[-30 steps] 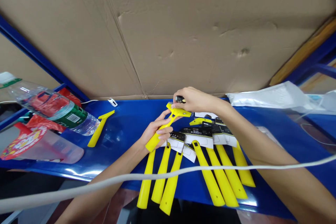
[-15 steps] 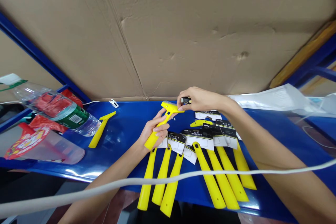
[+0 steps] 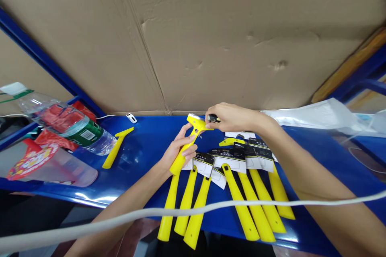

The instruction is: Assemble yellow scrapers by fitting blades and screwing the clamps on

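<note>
My left hand [image 3: 181, 150] is closed around the handle of a yellow scraper [image 3: 180, 161], holding it tilted with its wide head upward. At the right end of that head is my right hand [image 3: 227, 115], its fingers curled round a short black-handled tool [image 3: 214, 118]. The tool's tip is hidden, and I cannot tell whether it touches the scraper. Below my hands lie several more yellow scrapers [image 3: 241, 204], their heads under black-and-white printed cards [image 3: 227, 160]. A single yellow scraper [image 3: 116, 150] lies apart on the left.
A water bottle [image 3: 87, 132] and a clear plastic cup [image 3: 72, 168] lie at the left of the blue table [image 3: 144, 140]. Near the back edge is a small white piece [image 3: 131, 118]. White plastic sheeting [image 3: 298, 117] lies back right. A white cable [image 3: 126, 219] crosses the foreground; cardboard [image 3: 211, 40] stands behind.
My left hand and the scraper have shifted slightly right, and the scraper's head is turned a little. My right hand stays at the head's end with the tool, its wrist slightly moved.
</note>
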Motion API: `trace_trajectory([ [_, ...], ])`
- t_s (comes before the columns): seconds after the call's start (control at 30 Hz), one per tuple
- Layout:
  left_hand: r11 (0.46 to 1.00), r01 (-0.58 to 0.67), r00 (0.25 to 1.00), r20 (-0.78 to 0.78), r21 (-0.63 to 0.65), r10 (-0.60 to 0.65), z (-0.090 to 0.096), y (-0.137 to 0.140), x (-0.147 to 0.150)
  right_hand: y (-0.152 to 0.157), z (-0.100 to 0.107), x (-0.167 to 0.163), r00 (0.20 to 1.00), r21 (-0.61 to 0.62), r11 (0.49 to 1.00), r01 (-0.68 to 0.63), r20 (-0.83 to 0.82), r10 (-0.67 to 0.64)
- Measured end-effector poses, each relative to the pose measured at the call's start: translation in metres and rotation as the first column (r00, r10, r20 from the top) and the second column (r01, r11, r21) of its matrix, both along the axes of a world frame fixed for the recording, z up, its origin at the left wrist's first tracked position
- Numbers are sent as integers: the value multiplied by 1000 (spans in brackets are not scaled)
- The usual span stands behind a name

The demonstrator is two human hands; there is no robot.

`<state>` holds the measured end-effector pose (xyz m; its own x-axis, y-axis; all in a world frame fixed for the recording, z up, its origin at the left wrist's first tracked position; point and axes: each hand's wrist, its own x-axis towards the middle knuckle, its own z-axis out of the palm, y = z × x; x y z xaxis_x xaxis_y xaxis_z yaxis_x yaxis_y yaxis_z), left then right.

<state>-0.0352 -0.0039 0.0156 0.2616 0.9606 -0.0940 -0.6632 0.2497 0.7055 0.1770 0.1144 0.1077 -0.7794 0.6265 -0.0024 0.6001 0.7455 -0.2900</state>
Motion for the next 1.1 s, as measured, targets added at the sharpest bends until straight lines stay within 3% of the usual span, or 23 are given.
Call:
trace_trajectory([
  [0.3, 999, 4, 1000, 29, -46, -2, -3, 2, -3, 9, -4, 3, 999, 10, 1000, 10, -52, -10],
  [0.43, 987, -46, 993, 105, -153, 63, 1, 4, -5, 6, 5, 7, 975, 1, 1000, -2, -222, 2],
  [0.6, 973, -26, 987, 150, -231, 62, 5, 3, -3, -14, 27, 14, 823, 45, 998, 53, -567, -18],
  [0.77, 974, 35, 985, 173, -223, 4, 2, 2, -1, -32, 34, 6, 583, -42, 994, -97, -812, 22],
  [0.83, 975, 45, 987, 162, -219, -9, 2, 1, -1, -37, 33, -1, 540, -82, 989, -124, -842, -3],
  [1.1, 976, 46, 991, 134, -212, -18, 6, 1, 0, -36, 19, -16, 627, -183, 973, -142, -777, -55],
])
